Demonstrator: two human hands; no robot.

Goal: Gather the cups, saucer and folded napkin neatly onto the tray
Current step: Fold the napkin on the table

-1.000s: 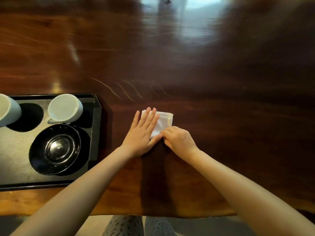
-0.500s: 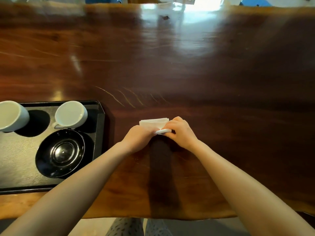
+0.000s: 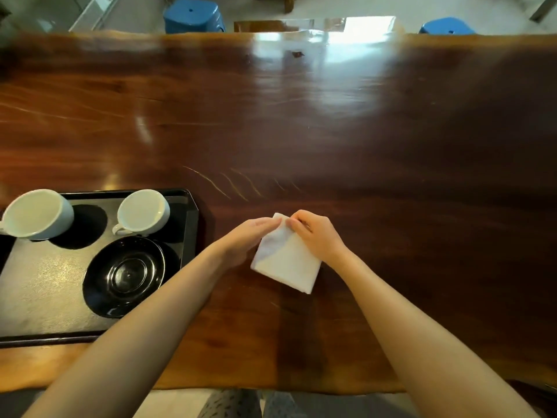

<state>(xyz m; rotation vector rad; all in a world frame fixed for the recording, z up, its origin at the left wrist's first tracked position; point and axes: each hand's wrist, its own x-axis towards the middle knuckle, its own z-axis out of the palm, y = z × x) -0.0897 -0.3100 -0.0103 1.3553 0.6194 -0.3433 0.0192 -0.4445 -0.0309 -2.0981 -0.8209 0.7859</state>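
Note:
A folded white napkin (image 3: pixel 286 263) hangs above the table's front middle, pinched at its top edge by both hands. My left hand (image 3: pixel 247 239) grips the top left corner and my right hand (image 3: pixel 316 233) grips the top right. To the left lies a black tray (image 3: pixel 39 294). On it stand two white cups, one (image 3: pixel 36 214) at the back left and one (image 3: pixel 143 210) at the back right. A black saucer (image 3: pixel 125 274) rests in front of the right cup.
The dark glossy wooden table (image 3: pixel 391 176) stretches far back and right. Two blue stools (image 3: pixel 193 15) stand beyond its far edge. My knees show below the near edge.
The napkin lay flat under my left palm a second ago. Both hands then pinched its edge and lifted it, and it now hangs unfolded longer toward me.

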